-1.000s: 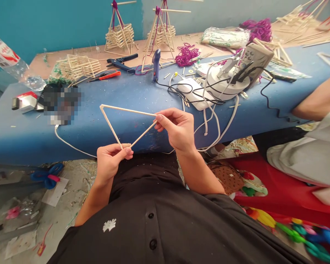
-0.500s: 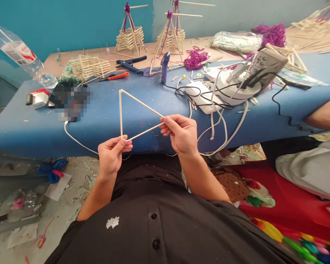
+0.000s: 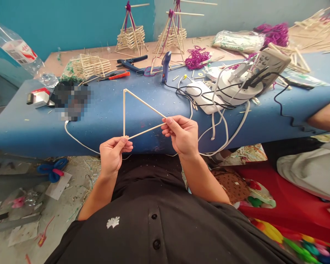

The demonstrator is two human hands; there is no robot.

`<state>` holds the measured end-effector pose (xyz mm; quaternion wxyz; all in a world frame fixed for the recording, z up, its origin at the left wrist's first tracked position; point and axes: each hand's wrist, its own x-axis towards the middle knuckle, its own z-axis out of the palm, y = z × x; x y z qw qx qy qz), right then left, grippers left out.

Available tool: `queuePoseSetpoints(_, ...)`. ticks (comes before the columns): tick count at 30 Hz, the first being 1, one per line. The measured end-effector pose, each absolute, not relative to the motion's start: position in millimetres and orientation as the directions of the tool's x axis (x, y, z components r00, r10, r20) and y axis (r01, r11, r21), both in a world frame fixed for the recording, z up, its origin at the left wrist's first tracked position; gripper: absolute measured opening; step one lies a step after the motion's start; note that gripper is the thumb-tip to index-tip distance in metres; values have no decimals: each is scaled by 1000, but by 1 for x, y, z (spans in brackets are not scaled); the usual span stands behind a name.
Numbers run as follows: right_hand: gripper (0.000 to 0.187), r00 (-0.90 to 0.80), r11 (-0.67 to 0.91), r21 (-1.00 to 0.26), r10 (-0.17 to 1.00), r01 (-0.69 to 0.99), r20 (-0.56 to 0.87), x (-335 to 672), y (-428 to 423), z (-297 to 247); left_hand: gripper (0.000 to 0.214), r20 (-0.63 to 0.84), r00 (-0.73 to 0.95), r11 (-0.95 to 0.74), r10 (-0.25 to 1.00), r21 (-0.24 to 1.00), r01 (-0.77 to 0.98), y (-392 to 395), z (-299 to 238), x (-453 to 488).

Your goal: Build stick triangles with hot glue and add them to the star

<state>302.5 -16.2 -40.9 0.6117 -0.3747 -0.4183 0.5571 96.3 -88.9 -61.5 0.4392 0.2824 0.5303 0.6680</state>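
Note:
I hold a triangle of thin pale sticks (image 3: 124,110) above the near edge of the blue table (image 3: 104,117). My left hand (image 3: 114,154) pinches its lower corner between thumb and fingers. My right hand (image 3: 181,134) pinches the right corner, where two sticks meet. The third corner points up and stands free over the table top. Both hands are closed on the stick frame, in front of my black shirt.
On the table lie stacked stick frames (image 3: 90,66), two stick pyramids with purple yarn (image 3: 130,35), a blue glue gun (image 3: 165,66), pliers (image 3: 130,63), a white power strip with cables (image 3: 202,96) and a plastic bottle (image 3: 15,49). Another person's arm (image 3: 323,117) rests at the right edge.
The triangle has turned: its free corner swung from the left up to the top, so the left stick now stands nearly upright. Both hands kept their pinch.

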Motion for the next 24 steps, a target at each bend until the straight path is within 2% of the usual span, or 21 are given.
queuePoseSetpoints(3, 44, 11, 116, -928, 993, -353, 120, 304, -16, -43, 50, -76, -462, -56, 884, 963, -265, -89, -61, 94)
queuePoseSetpoints(7, 51, -38, 100, -945, 992, -310, 118, 308, -17, -44, 47, -43, -473, -74, 880, 971, -227, -90, -61, 92)
queuePoseSetpoints(11, 48, -10, 104, -959, 994, -264, 111, 310, -18, -47, 46, 3, -471, -103, 882, 977, -187, -91, -63, 91)
queuePoseSetpoints(24, 49, -2, 107, -959, 994, -264, 111, 308, -18, -50, 42, 132, -345, -148, 929, 989, -19, -96, -70, 77)
